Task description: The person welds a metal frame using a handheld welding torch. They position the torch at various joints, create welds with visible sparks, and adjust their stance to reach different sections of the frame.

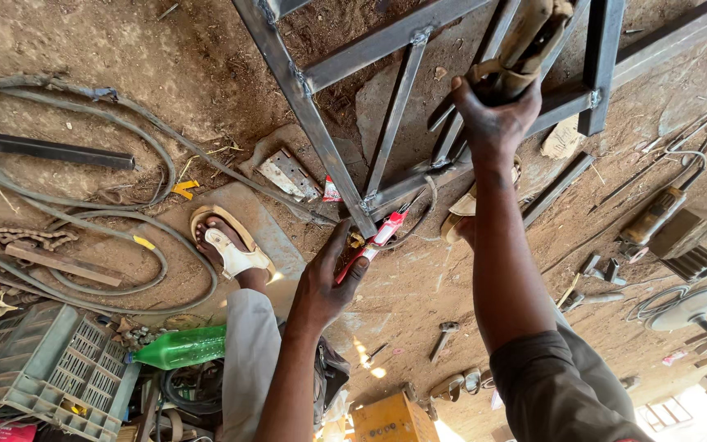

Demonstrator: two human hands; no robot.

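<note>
The red-handled tool (pixel 374 244) lay gripped in the left hand (pixel 326 282), its long axis pointing toward one o'clock at the steel frame (pixel 312 123). The right hand (pixel 493 115), at one o'clock from it, was closed on a wooden handle (pixel 525 41).

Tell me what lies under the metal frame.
Under the metal frame lies bare dirt ground, with cables running to its corner. The left hand holds a red-handled electrode holder there. The right hand covers part of a bar.
</note>
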